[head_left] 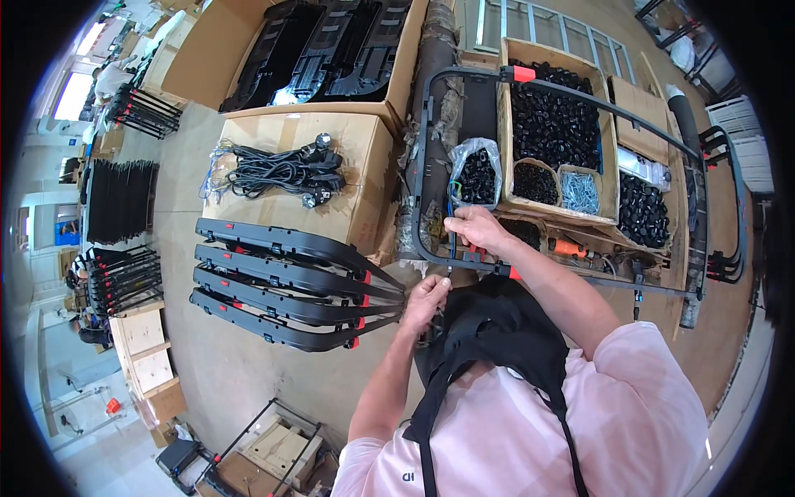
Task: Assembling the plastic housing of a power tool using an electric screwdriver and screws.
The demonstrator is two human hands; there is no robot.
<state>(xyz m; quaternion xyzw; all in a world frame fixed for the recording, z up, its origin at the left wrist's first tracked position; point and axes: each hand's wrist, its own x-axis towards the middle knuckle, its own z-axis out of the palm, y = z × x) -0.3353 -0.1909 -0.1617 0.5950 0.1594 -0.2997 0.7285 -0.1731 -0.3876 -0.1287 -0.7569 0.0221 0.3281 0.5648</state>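
A black tubular frame [424, 157] with red joint pieces [523, 74] lies before me across the bench. My right hand [484, 230] is closed at the frame's near left corner, its fingertips pinching a thin cable with blue and yellow-green wires [455, 192]. A small red part shows beneath that hand; its kind I cannot make out. Lower and to the left, my left hand [425, 305] is closed, thumb and forefinger pinched at the cable's lower end. What lies inside its grip is hidden.
Wooden boxes of black plastic parts [555, 116] and silver screws [580, 192] stand beyond the frame. A bundle of black power cords [281, 172] lies on a carton [356, 141] at the left. Several curved black frames [281, 286] stick out nearby. An orange-handled tool [567, 248] lies right.
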